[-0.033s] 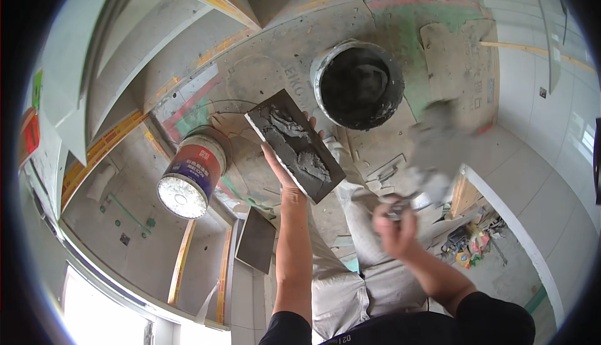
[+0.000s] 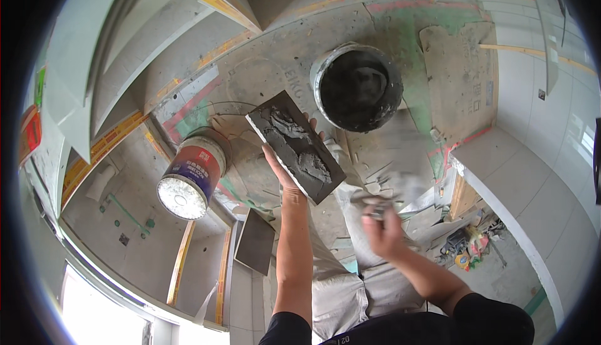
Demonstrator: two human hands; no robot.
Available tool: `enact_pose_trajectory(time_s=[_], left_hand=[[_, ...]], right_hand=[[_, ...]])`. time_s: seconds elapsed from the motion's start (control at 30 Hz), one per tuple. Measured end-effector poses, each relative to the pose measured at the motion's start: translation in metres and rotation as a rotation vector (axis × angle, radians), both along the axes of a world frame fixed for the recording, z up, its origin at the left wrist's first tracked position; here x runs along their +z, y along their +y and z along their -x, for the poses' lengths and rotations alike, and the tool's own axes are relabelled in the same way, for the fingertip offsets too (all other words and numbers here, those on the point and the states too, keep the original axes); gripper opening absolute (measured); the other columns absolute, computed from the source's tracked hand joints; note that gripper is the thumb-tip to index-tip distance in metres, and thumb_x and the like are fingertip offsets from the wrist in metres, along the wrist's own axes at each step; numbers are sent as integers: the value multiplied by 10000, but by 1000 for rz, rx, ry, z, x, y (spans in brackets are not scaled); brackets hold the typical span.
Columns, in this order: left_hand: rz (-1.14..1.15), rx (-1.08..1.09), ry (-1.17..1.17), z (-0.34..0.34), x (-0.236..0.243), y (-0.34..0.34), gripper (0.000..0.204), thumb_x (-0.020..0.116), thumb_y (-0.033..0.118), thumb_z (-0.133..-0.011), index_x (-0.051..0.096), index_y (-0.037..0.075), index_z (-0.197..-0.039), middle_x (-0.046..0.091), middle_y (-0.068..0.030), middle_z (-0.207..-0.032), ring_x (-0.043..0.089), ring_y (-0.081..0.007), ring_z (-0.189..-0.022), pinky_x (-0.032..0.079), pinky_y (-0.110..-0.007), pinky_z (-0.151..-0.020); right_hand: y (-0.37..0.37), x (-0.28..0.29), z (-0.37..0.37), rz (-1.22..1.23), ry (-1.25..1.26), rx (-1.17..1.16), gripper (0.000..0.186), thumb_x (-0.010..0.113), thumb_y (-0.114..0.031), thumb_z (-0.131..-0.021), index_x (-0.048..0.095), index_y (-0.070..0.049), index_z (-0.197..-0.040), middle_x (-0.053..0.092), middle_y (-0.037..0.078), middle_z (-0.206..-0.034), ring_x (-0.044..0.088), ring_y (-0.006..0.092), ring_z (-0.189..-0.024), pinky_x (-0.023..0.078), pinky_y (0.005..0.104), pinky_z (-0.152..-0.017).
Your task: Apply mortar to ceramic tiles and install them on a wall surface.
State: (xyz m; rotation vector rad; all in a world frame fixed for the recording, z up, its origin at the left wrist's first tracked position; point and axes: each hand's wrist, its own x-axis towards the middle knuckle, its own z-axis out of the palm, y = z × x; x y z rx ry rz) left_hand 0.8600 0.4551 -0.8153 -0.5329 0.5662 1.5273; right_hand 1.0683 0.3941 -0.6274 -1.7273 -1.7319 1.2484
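Note:
My left hand point(image 2: 280, 168) holds a dark rectangular tile point(image 2: 294, 147) tilted, with rough gray mortar smeared in patches on its upper face and its thumb along the left edge. My right hand point(image 2: 383, 235) grips the handle of a trowel point(image 2: 378, 211), whose blade is a motion-blurred gray shape above and right of the fist, apart from the tile. A bucket point(image 2: 322, 66) of dark wet mix stands beyond the tile on the stained floor covering point(image 2: 457, 82).
A red-and-blue pail point(image 2: 194, 173) with a white end sits left of my left arm. Another dark tile point(image 2: 255, 238) is near it. Cabinet frames point(image 2: 113, 129) line the left, a white ledge point(image 2: 501, 204) the right, with a pile of debris point(image 2: 466, 245) below it.
My right hand and trowel have shifted slightly left, the blade still blurred. The tile in my left hand is almost unmoved.

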Motion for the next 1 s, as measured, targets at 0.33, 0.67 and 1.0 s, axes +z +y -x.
enact_pose_trajectory(time_s=[0.33,0.67,1.0], left_hand=[[-44,24,-79,5,4,-3,984,554,828,-1048,447,158,-1762,588,-197,-1687,563,-412,-1553,507,-638,-1257],[151,-137,-274,7,30,-28,981,562,859,-1032,595,91,-1641,743,-174,-1481,747,-380,-1299,582,-582,-1199],[92,-149,-399,-7,46,-61,858,599,789,-1062,668,100,-1570,779,-145,-1420,762,-349,-1244,618,-487,-1134]], right_hand=[[37,-2,-42,292,-57,187,353,799,-282,-1079,687,1,-1258,686,181,-856,685,368,-721,532,460,-666],[178,15,-71,189,-344,538,320,766,-301,-1109,670,2,-1144,618,139,-718,616,265,-633,501,448,-633],[264,13,-16,1075,-199,564,467,579,-480,-1219,673,-45,-1080,558,-9,-716,494,91,-527,432,329,-490]])
